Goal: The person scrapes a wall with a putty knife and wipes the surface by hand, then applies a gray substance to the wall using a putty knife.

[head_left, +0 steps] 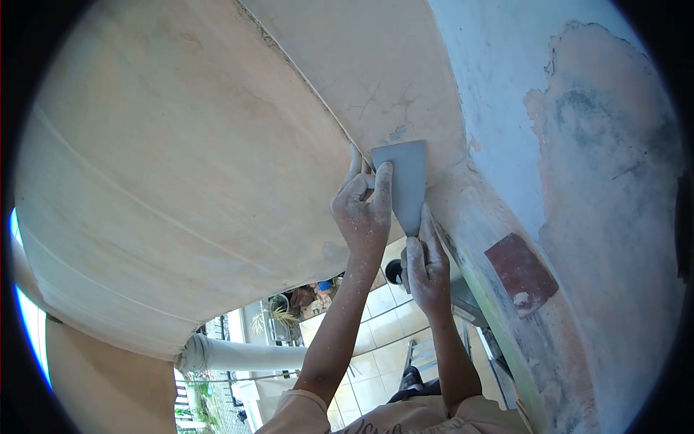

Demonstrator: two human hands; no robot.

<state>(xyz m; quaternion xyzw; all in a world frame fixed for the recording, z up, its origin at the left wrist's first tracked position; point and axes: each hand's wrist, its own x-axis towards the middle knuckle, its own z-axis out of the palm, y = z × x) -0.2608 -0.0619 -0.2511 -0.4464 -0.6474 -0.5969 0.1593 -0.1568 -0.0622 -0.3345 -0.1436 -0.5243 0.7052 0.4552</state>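
A putty knife (407, 177) with a wide grey blade is raised against the plastered overhead surface, its broad edge pointing up. Around its handle end, my right hand (428, 273) is closed, thumb and index finger at the narrow base of the blade. White dust covers my left hand (365, 202), whose thumb presses on the left side of the blade. Its other fingers are bent, partly hidden behind, and one reaches up beside the groove (311, 87) in the plaster. Most of the handle is hidden in my right hand.
A wall with peeling paint (600, 130) stands at the right, bearing a dark red rectangular patch (517, 267). Below are a tiled floor (372, 362), a ladder (423, 354), a black bucket (394, 272), potted plants (277, 311) and a white pipe (253, 356).
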